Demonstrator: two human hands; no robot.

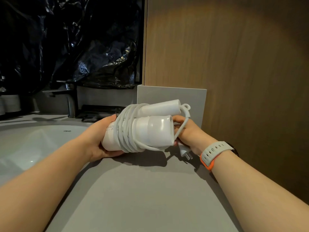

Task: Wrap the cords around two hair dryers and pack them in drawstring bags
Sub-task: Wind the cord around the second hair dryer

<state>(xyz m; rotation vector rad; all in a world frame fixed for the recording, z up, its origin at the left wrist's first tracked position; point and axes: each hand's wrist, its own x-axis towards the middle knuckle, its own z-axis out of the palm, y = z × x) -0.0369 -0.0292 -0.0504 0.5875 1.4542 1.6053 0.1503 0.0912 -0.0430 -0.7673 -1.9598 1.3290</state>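
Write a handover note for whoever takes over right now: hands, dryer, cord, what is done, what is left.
Left hand: grips the rear of the white hair dryer, held just above the grey counter.
Right hand: at the nozzle end, holding the plug, whose prongs stick out below the hand.
Cord: coiled many turns around the dryer body, with only a short tail loose.
Done: this dryer is nearly wrapped.
Left: secure the plug end, bag it, then do the second dryer. No second dryer or bag can be made out in view.
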